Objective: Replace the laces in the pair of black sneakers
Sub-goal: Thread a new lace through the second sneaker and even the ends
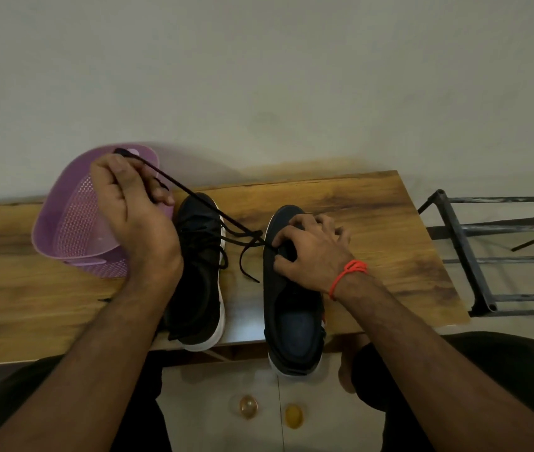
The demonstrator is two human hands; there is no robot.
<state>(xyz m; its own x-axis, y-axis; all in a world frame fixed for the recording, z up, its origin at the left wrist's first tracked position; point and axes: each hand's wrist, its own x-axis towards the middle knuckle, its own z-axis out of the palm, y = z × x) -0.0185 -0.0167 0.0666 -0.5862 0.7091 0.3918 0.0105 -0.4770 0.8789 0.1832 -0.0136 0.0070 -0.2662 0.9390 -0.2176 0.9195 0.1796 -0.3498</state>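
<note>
Two black sneakers with white soles stand side by side on a wooden table (373,223), toes pointing away from me. The left sneaker (199,282) is laced. The right sneaker (291,314) has an open, mostly unlaced throat. My right hand (314,249) grips the front of the right sneaker near its eyelets. My left hand (132,210) is raised over the basket and pinches a black lace (203,207), which runs taut down to the right sneaker's front. A loose lace end curls on the table between the shoes.
A purple perforated plastic basket (73,223) sits on the table at the left, behind my left hand. A dark metal rack (474,249) stands off the table's right end. A plain wall rises behind. My knees are under the front edge.
</note>
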